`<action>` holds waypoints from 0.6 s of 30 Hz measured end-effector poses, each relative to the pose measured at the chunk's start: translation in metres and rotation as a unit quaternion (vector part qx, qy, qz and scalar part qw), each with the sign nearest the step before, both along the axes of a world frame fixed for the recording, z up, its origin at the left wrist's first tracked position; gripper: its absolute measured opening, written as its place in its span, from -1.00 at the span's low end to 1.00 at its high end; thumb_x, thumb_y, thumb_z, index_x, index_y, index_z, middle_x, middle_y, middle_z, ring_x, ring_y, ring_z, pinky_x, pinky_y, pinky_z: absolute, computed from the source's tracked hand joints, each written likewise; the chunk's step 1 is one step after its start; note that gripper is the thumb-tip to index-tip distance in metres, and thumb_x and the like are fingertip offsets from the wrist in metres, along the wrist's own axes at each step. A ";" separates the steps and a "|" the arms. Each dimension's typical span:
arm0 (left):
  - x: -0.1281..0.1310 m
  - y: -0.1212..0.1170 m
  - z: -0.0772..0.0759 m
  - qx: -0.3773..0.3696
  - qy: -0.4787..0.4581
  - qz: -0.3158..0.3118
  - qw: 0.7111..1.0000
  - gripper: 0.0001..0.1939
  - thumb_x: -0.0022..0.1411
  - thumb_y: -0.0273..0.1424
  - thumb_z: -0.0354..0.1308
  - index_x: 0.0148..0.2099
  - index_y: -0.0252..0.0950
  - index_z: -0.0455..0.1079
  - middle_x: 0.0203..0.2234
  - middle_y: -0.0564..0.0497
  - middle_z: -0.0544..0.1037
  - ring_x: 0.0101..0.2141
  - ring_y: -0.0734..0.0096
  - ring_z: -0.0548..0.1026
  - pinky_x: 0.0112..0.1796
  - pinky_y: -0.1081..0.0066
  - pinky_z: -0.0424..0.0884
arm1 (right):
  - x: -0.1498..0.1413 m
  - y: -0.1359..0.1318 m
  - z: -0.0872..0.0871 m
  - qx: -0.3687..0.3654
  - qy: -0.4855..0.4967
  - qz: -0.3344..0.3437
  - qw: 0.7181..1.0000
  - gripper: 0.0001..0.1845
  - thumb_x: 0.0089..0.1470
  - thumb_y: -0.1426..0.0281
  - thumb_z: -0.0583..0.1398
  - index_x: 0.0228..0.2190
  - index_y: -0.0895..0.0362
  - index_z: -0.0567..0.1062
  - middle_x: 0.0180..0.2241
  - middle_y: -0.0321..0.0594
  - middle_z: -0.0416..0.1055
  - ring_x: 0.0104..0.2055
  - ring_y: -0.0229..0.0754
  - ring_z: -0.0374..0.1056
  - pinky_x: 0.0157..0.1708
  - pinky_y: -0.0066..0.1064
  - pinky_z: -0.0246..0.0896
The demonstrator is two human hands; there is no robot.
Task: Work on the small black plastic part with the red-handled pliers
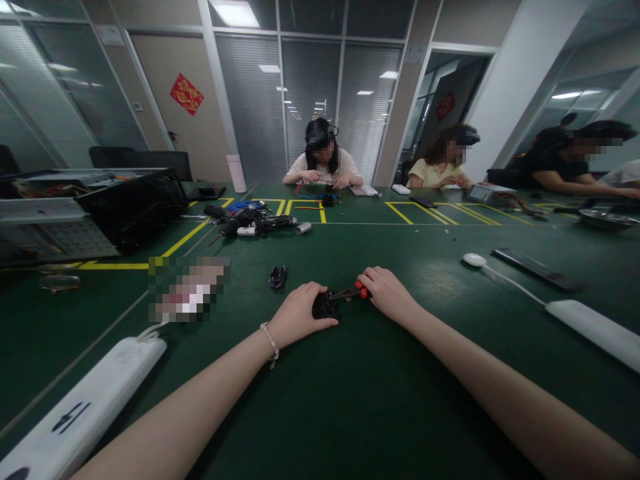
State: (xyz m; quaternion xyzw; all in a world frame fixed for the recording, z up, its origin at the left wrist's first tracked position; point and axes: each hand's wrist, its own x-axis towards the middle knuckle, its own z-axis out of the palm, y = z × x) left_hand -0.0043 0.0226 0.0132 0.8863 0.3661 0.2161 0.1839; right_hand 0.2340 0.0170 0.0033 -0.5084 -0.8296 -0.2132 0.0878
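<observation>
1. Finding: an office room in use as an electronics workshop.
2. Office evidence: a glass partition (253, 100) with blinds, a plain door (165, 133) bearing a red sign (187, 95), a lit ceiling panel (235, 13) and a dark chair (173, 163).
3. Workshop evidence: a long green surface (350, 407), marked off with yellow lines (120, 266) and shared by several people (320, 160).
4. Equipment noted: an uncovered PC case (133, 212), loose wires (525, 207), pliers (345, 293) set to a small black part (327, 307).
5. Power: white power strips (90, 407) on the surface.
</observation>
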 end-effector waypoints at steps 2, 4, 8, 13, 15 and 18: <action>0.000 0.000 0.000 0.003 -0.001 0.000 1.000 -0.43 -0.08 -0.08 0.17 -0.06 -0.26 0.21 -0.17 -0.06 0.35 -0.15 0.18 0.34 -0.16 0.22 0.27 | 0.000 0.000 0.001 0.002 0.000 -0.004 1.000 -0.67 -0.19 0.59 0.11 -0.28 0.18 0.34 -0.29 -0.12 0.28 -0.26 -0.12 0.16 -0.28 -0.33 0.05; 0.000 0.000 -0.001 0.003 -0.001 0.000 1.000 -0.43 -0.08 -0.08 0.17 -0.05 -0.26 0.20 -0.17 -0.07 0.35 -0.15 0.18 0.34 -0.15 0.22 0.27 | -0.001 -0.001 0.002 0.004 -0.001 -0.009 1.000 -0.69 -0.19 0.58 0.11 -0.29 0.18 0.35 -0.30 -0.11 0.28 -0.27 -0.12 0.16 -0.29 -0.34 0.04; 0.000 0.000 -0.001 0.009 -0.002 -0.001 1.000 -0.44 -0.07 -0.08 0.16 -0.06 -0.27 0.20 -0.17 -0.08 0.35 -0.16 0.17 0.34 -0.17 0.22 0.28 | -0.002 -0.002 0.004 0.010 -0.006 -0.007 1.000 -0.71 -0.19 0.58 0.10 -0.31 0.19 0.35 -0.30 -0.11 0.29 -0.26 -0.11 0.15 -0.28 -0.33 0.03; 0.001 0.000 -0.003 0.020 -0.003 -0.005 1.000 -0.43 -0.08 -0.09 0.17 -0.06 -0.28 0.20 -0.18 -0.08 0.35 -0.15 0.17 0.34 -0.16 0.22 0.26 | -0.001 -0.002 0.004 0.003 -0.001 0.004 1.000 -0.67 -0.20 0.59 0.10 -0.28 0.19 0.34 -0.28 -0.11 0.28 -0.24 -0.11 0.15 -0.25 -0.32 0.03; 0.000 0.001 -0.003 0.019 -0.003 -0.005 1.000 -0.43 -0.07 -0.08 0.16 -0.06 -0.28 0.19 -0.17 -0.08 0.35 -0.15 0.18 0.33 -0.16 0.22 0.26 | -0.001 -0.002 0.003 -0.002 0.004 0.010 1.000 -0.65 -0.21 0.60 0.11 -0.26 0.20 0.33 -0.27 -0.11 0.28 -0.23 -0.11 0.15 -0.24 -0.32 0.04; 0.000 0.001 -0.003 0.016 -0.005 -0.004 1.000 -0.42 -0.08 -0.07 0.16 -0.06 -0.27 0.19 -0.17 -0.07 0.35 -0.16 0.18 0.34 -0.16 0.21 0.27 | 0.000 -0.001 0.001 -0.004 0.008 0.015 1.000 -0.64 -0.20 0.60 0.11 -0.26 0.19 0.33 -0.26 -0.11 0.28 -0.23 -0.11 0.16 -0.24 -0.31 0.05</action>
